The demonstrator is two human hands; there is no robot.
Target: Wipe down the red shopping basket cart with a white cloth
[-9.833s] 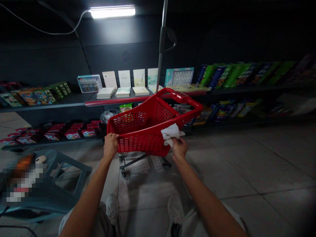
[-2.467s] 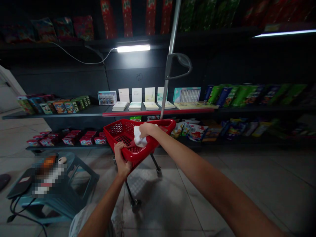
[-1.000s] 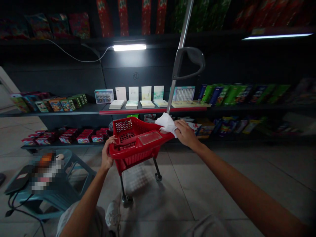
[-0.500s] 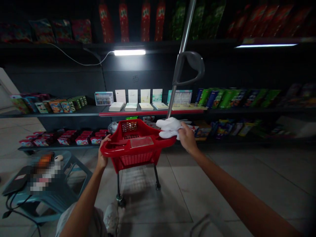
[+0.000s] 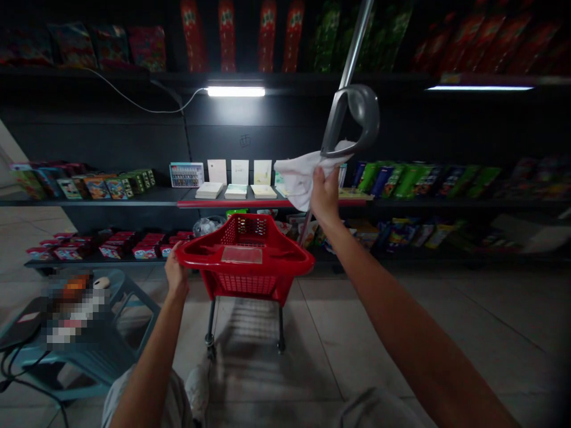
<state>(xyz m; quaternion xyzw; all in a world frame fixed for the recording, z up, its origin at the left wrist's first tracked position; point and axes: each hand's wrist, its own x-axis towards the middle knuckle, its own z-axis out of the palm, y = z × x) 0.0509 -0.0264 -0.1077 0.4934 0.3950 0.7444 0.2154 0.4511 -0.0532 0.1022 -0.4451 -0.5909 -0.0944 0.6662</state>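
A red shopping cart (image 5: 285, 261) stands in front of me on thin dark legs with casters. My left hand (image 5: 176, 270) is closed on the left corner of its handle rim. A metal pole (image 5: 357, 41) rises at the cart's right side, tilted to the right, with a grey loop-shaped handle (image 5: 372, 122) on it. Just under that loop, my right hand (image 5: 325, 193) grips a white cloth (image 5: 294, 175) against the pole. The cloth hangs out to the left of the hand, and some of it shows behind the loop.
Ahead are dark shelves (image 5: 267, 131) with books, snack packs and bottles, lit by a tube lamp (image 5: 236, 91). To the left, a blue-grey plastic stool (image 5: 93, 356) carries a dark device with cables and blurred items. Tiled floor (image 5: 401, 333) lies on the right.
My right hand has moved up with the cloth, from the cart's right rim to the pole just below the loop. My left hand stays on the cart, which appears slightly turned.
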